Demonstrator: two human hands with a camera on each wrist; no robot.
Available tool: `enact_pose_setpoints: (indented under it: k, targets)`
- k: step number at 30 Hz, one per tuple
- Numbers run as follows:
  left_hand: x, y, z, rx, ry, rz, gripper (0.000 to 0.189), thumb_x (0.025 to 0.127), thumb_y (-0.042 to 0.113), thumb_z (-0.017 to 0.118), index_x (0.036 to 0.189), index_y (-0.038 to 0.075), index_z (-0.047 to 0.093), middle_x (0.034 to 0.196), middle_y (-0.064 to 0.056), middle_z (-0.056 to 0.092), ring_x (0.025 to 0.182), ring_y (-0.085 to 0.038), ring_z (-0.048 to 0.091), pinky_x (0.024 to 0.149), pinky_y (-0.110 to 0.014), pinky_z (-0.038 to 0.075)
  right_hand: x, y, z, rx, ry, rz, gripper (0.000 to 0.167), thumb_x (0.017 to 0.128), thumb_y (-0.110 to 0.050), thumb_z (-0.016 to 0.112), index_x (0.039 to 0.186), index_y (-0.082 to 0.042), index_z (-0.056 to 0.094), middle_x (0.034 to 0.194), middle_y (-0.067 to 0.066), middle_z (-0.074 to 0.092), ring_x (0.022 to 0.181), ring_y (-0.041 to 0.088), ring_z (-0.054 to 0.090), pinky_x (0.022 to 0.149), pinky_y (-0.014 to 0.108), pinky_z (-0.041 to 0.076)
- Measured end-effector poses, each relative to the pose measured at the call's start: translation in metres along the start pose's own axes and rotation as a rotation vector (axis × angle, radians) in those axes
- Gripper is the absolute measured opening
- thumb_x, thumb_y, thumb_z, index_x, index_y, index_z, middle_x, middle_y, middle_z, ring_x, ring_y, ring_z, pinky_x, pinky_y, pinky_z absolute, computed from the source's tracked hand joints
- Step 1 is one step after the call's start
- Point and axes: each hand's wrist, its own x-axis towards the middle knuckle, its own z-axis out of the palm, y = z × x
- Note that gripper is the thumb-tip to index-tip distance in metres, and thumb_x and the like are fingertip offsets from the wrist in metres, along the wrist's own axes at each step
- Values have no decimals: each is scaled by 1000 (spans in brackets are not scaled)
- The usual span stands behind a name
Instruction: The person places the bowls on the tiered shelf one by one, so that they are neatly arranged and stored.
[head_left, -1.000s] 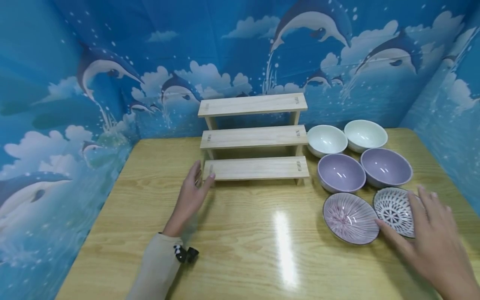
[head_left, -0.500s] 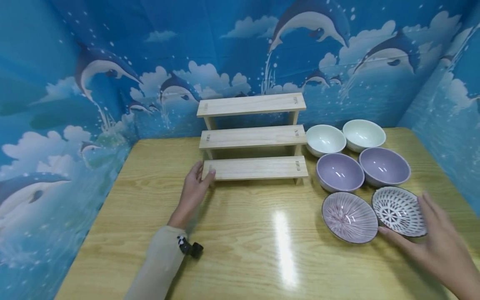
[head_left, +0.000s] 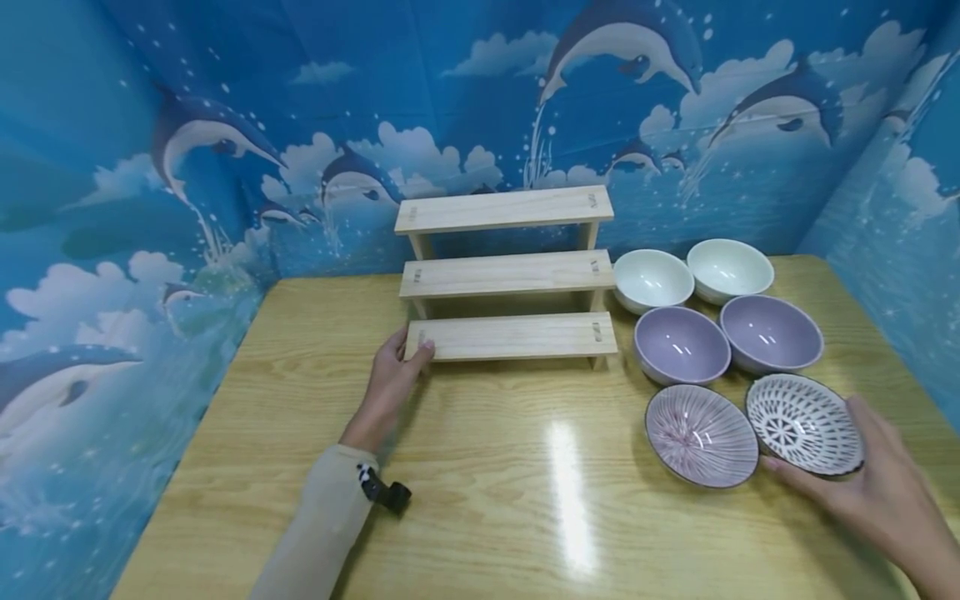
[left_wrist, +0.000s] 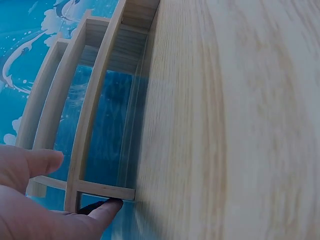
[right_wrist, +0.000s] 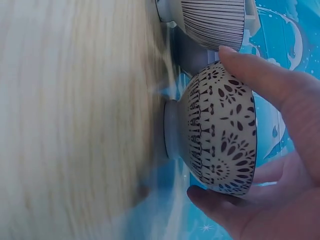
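At the right front, my right hand (head_left: 881, 487) holds a white bowl with a dark pattern (head_left: 802, 425), thumb at its near left side and fingers round its right side. In the right wrist view the bowl's outer wall (right_wrist: 220, 130) shows dark petals, and its foot faces the tabletop. My left hand (head_left: 388, 379) grips the left end of the lowest step of a three-step wooden display stand (head_left: 513, 337). Its thumb lies on the step's top, and the fingers go round the end. The left wrist view shows a fingertip (left_wrist: 109, 209) against the stand's leg.
Left of the patterned bowl sits a purple-streaked bowl (head_left: 701, 435), close beside it. Behind are two plain purple bowls (head_left: 682, 346) and two pale bowls (head_left: 652, 282), near the stand's right end. A dolphin-print cloth (head_left: 450, 100) walls the wooden table (head_left: 480, 500).
My right hand has come down round the patterned bowl and now grips it; the bowl has tilted and shifted slightly right. The left hand's thumb has settled onto the lowest step.
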Motion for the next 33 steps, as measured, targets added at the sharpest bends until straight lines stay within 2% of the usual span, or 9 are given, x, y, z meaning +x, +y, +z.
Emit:
enact_pose_setpoints:
  k: [5,10,14,19,25,28,33]
  targets:
    - [3,-2,2,-27,-9,4,74,102,25,63,160,5,22,160,-13,37,141,-24,43,115,-37,39,1,1,-1,29,-33,46,124,72,-29,92,158,7,10,158,41,8,143,62,9,112,77,5]
    - [3,-4,2,-25,-14,10,72,102,25,63,159,4,24,154,-13,45,128,-24,52,108,-39,46,3,2,-2,35,-56,77,124,74,-30,91,159,6,8,159,41,5,142,63,8,112,77,4]
    - [3,-5,1,-24,-13,8,72,102,24,64,160,5,24,154,-13,45,126,-23,53,107,-38,47,4,2,-2,18,-59,124,124,75,-33,90,160,3,7,156,44,9,138,65,16,107,81,13]
    - [4,-5,2,-25,-7,2,73,102,24,64,160,4,24,156,-13,43,132,-23,51,109,-37,46,4,-4,-2,6,-36,181,124,73,-33,92,160,2,10,151,48,17,130,65,25,101,81,22]
    - [5,-6,1,-33,-10,-5,72,101,23,65,159,5,26,156,-13,42,138,-24,47,112,-36,43,4,-11,-4,-13,-24,254,125,73,-35,92,160,3,10,152,47,16,133,64,24,103,80,23]
    - [4,-6,1,-36,-15,1,72,101,23,65,159,4,25,156,-14,42,139,-25,46,113,-37,42,2,-10,-4,6,10,242,124,71,-31,93,159,4,13,150,48,19,130,62,26,113,71,20]
    - [3,-5,1,-36,-18,6,72,101,22,65,159,4,26,155,-14,43,138,-24,47,112,-37,43,2,-11,-8,19,52,251,123,70,-27,93,158,7,14,150,48,21,134,60,26,120,60,13]
